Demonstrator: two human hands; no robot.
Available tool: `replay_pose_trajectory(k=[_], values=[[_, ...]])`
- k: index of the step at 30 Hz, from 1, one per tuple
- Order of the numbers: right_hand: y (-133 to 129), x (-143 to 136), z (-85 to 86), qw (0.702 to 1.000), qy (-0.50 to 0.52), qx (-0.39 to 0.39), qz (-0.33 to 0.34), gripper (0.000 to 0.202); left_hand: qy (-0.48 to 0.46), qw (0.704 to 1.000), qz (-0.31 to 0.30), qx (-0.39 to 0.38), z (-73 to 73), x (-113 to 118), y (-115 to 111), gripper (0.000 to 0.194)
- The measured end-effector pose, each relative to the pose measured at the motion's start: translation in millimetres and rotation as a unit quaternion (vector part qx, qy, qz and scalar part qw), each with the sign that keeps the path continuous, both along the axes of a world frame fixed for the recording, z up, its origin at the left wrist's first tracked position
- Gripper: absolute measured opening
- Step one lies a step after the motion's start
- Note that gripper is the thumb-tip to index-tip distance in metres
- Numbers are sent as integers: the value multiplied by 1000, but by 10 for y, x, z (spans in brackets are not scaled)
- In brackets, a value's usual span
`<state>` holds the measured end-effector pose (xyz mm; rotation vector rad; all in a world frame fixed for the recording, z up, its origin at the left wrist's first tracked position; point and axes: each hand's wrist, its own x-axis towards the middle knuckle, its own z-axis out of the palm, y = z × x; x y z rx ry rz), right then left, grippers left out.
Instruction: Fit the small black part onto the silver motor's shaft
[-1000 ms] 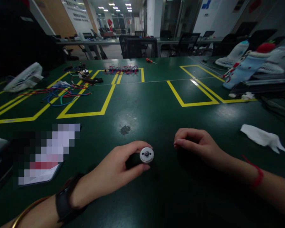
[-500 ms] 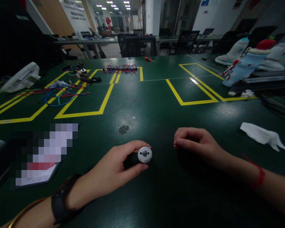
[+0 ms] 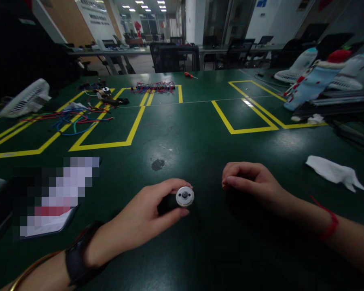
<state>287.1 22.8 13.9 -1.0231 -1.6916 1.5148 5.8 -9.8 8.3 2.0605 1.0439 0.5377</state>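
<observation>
My left hand (image 3: pixel 151 210) is closed around a small electric motor (image 3: pixel 185 196), thumb on its near side and fingers on its far side. The motor stands on end. Its round silver face points up, showing a short central shaft and two dark holes. To the right, my right hand (image 3: pixel 251 180) rests on the green table (image 3: pixel 206 242), apart from the motor. Its fingers are curled in with the thumb against them, and I see nothing held there. The undersides of those fingers are hidden.
A phone-like slab (image 3: pixel 60 202), partly pixelated, lies left of my left hand; a white tissue (image 3: pixel 335 173) lies at right. Farther off are tangled wires (image 3: pixel 75 121), a wire bundle (image 3: pixel 154 87), a screwdriver (image 3: pixel 190 75), a white fan (image 3: pixel 26 99), a blue bottle-like object (image 3: pixel 309 87) and yellow tape outlines (image 3: pixel 253 130).
</observation>
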Motion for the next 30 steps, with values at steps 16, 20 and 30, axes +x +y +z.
replay_pose_trajectory(k=[16, 20, 30], values=[[-2, -50, -10, 983, -109, 137, 53, 15, -8, 1000, -2, 0, 5, 0, 0, 37], [-51, -166, 57, 937, -223, 240, 117, 12, -8, 1000, -5, 3, -1, 7, 5, 37], [-136, -522, 339, 885, -261, 383, 50, 14, -28, 999, 0, 18, -37, 4, -7, 33]])
